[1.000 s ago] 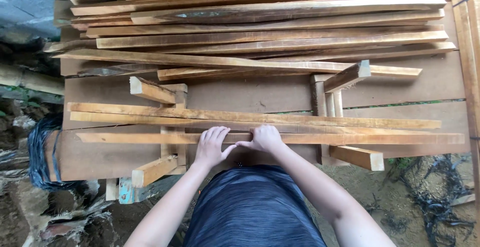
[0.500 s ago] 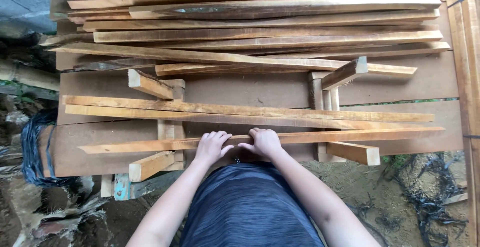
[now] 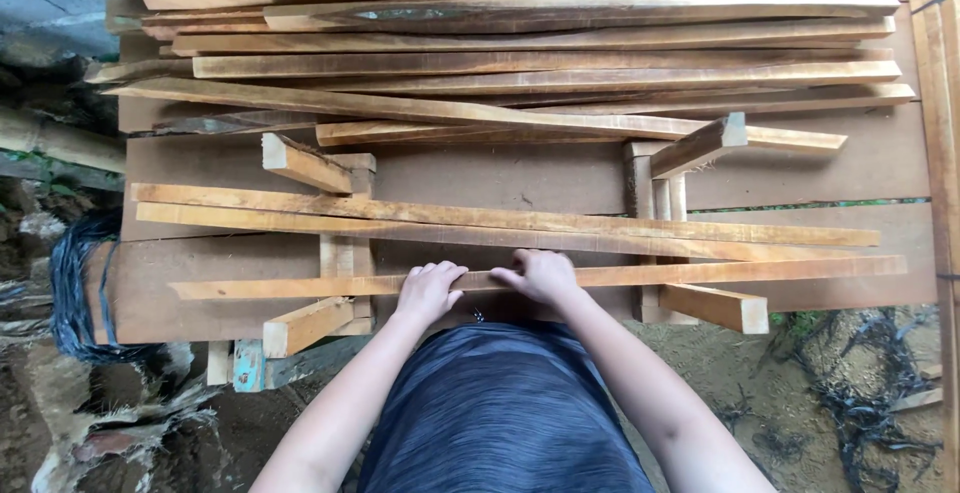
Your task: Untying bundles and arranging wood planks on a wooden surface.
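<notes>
Both hands are on the same piece here. My left hand (image 3: pixel 430 291) curls its fingers over the long thin pale wooden strip (image 3: pixel 700 274), and my right hand (image 3: pixel 542 275) sits just beside it, fingers bent down on the same strip. That strip lies across the near edge of the brown wooden board bench (image 3: pixel 560 178), resting on two small wooden cradle brackets (image 3: pixel 335 253). Two more long strips (image 3: pixel 480 223) lie just beyond it, then a big stack of rough wooden slats (image 3: pixel 520 43) at the far side.
</notes>
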